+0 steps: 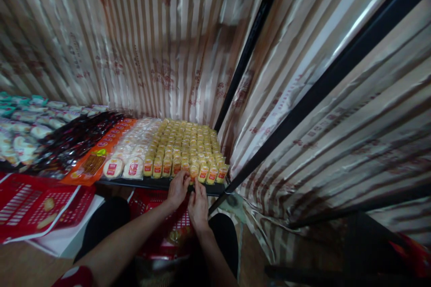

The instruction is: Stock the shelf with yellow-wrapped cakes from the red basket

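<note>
Rows of small yellow wrapped cakes (185,143) with red labels fill the right end of a dark shelf (151,183). At their front edge, my left hand (179,188) has its fingers bent together against one wrapped cake (194,172). My right hand (198,204) is close beside it, fingertips touching the lower part of that same cake. The fingers of both hands are curled around the front row, and the palms are hidden. Left of the yellow rows stand round white wrapped cakes (133,168) with red labels.
An orange snack packet (97,157), dark shiny packets (79,141) and white-green packets (25,121) lie farther left. Red baskets stand below, one at left (30,206) and one between my knees (151,199). Black frame bars (286,121) slant at right before striped sheeting (161,49).
</note>
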